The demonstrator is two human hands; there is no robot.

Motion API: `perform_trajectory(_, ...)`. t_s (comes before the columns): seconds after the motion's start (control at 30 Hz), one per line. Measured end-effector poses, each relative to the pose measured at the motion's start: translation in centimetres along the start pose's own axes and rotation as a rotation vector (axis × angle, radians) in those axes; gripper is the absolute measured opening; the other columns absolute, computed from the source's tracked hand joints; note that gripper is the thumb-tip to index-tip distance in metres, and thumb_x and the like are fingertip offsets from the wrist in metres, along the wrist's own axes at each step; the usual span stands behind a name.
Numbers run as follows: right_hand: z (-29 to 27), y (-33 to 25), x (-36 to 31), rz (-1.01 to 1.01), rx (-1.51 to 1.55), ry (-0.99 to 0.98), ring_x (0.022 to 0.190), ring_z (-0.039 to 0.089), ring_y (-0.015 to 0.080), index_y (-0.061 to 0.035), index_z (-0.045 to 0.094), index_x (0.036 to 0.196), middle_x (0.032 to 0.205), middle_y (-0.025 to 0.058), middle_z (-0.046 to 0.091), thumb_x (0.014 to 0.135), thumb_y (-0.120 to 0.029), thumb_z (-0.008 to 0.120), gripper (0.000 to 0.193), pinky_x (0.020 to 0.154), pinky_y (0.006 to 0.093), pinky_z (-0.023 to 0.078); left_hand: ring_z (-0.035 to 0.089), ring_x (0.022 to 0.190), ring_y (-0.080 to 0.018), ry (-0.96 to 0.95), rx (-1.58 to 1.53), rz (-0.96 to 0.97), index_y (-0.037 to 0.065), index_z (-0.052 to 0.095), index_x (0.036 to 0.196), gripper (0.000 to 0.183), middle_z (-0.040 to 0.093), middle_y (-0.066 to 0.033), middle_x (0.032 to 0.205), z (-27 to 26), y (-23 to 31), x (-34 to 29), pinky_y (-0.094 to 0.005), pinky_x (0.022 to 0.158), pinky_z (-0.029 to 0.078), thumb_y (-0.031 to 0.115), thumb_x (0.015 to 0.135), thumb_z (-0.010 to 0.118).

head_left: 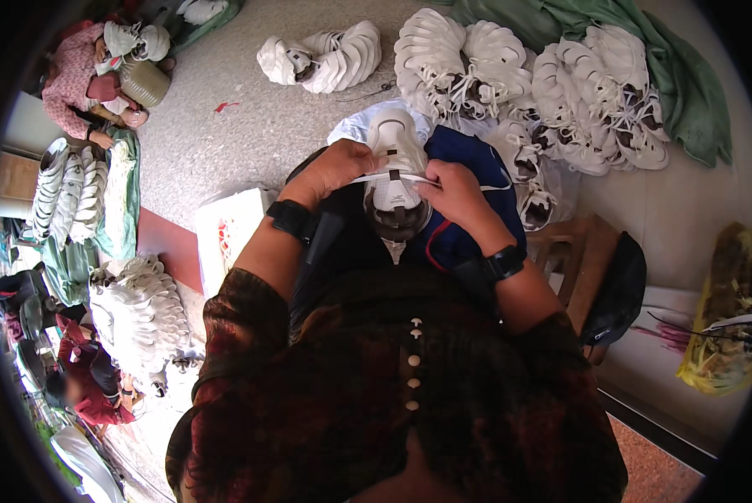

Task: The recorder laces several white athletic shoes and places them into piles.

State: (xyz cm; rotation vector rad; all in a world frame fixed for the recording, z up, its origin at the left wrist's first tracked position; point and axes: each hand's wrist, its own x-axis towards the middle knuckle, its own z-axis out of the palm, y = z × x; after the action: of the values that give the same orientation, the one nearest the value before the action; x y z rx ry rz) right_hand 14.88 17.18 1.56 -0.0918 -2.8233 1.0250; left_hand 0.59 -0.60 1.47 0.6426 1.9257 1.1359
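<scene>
A white shoe upper (392, 134) with a dark lining lies over my lap, its toe pointing away from me. A flat white shoelace (377, 177) stretches across it between my two hands. On the left side, my left hand (340, 168) pinches one end of the lace beside the eyelets. My right hand (453, 191) grips the other end on the right side, next to the tongue. Beneath the upper, dark blue cloth (468, 159) with a red edge covers my right leg. Both wrists wear black bands.
Nested white shoe uppers (321, 60) lie on the floor ahead, with larger piles (594, 101) on green cloth to the right. A white bag (225, 226) stands at my left, a wooden stool (581, 260) at my right. Co-workers (70, 84) sit at left near more stacks (137, 318).
</scene>
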Motion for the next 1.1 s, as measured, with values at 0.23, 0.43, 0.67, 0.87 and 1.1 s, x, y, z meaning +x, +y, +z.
perform_trajectory(0.23,-0.9,1.3,-0.6,-0.066,-0.078,0.182,0.054,0.053,0.0307,-0.0044,0.052,0.067,0.057,0.0132,0.051,0.074,-0.014,0.064,0.017,0.050,0.0383,0.039,0.062,0.070,-0.0298,0.352,0.670,0.085,0.000,0.065,0.074,0.044,0.062,-0.0183,0.070,2.7,-0.2,-0.2,-0.0393,0.068,0.047,0.042,0.081,0.056)
perform_trajectory(0.43,-3.6,2.2,-3.0,-0.245,-0.228,0.270,0.051,0.050,0.0306,-0.0064,0.050,0.066,0.053,0.0124,0.046,0.075,-0.012,0.062,0.016,0.044,0.0399,0.036,0.059,0.090,-0.0320,0.249,0.742,0.080,0.002,0.064,0.087,0.049,0.063,-0.0179,0.089,2.6,1.4,-1.8,-0.0377,0.081,0.047,0.049,0.074,0.061)
perform_trajectory(0.67,-4.7,2.6,-5.1,-0.305,-0.373,0.381,0.044,0.045,0.0247,-0.0074,0.054,0.073,0.052,0.0084,0.041,0.074,-0.013,0.065,0.012,0.040,0.0359,0.034,0.057,0.083,-0.0300,0.471,0.556,0.339,0.002,0.058,0.090,0.039,0.060,-0.0116,0.084,3.4,-1.3,-3.6,-0.0366,0.075,0.046,0.028,0.065,0.074)
perform_trajectory(0.87,-4.9,2.9,-4.5,-0.191,-0.234,0.359,0.052,0.051,0.0291,-0.0052,0.055,0.079,0.058,0.0112,0.049,0.075,-0.018,0.067,0.018,0.048,0.0379,0.039,0.058,0.074,-0.0296,0.479,0.634,0.434,0.006,0.059,0.078,0.019,0.058,-0.0104,0.077,3.6,-1.1,-5.1,-0.0368,0.065,0.047,0.016,0.067,0.071)
perform_trajectory(1.1,-1.3,0.3,-1.1,-0.046,-0.051,-0.018,0.060,0.054,0.0334,-0.0018,0.053,0.082,0.064,0.0153,0.055,0.077,-0.022,0.064,0.023,0.056,0.0406,0.042,0.059,0.067,-0.0293,0.354,0.548,0.664,0.007,0.060,0.071,0.009,0.058,-0.0095,0.070,3.5,-1.5,-5.8,-0.0356,0.059,0.047,0.011,0.070,0.067)
